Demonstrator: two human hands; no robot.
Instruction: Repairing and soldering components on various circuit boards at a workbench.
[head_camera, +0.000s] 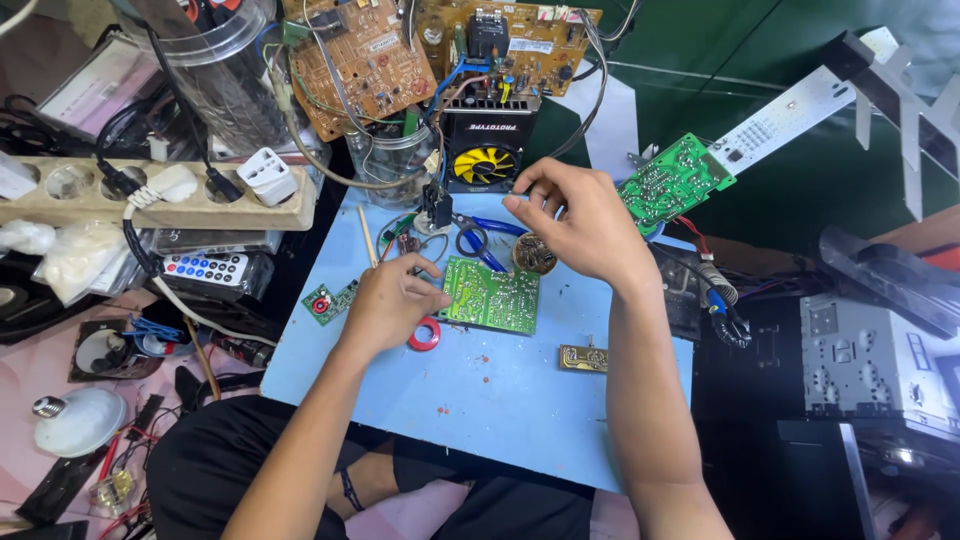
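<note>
Our left hand (385, 300) rests on the left edge of the green board (492, 296), fingers curled and pressed against it, pinning it flat on the blue surface (480, 400); whether the thumb also pinches the edge we cannot tell. Our right hand (580, 225) is raised above the board's far side, thumb and forefinger drawn together as if on something thin, perhaps a wire or a lead, but whatever it is shows too small to name. The board lies near the middle of the surface, solder side up, with a red ring (424, 335) just beside its near left corner, partly under our left hand. Blue-handled pliers (480, 240) and a small round tin (534, 254) lie just beyond the board, under our right hand. A small brown board (583, 358) sits apart to the right, and a tiny green board (328, 301) lies at the left edge. A second green board (675, 180) leans at the far right, and a soldering iron (720, 295) rests off the right edge. We judge the work to be at a steadying stage, with the board held down while the other hand attends to something fine above it. A next move would call for a still left hand and a careful, light descent of the right.
</note>
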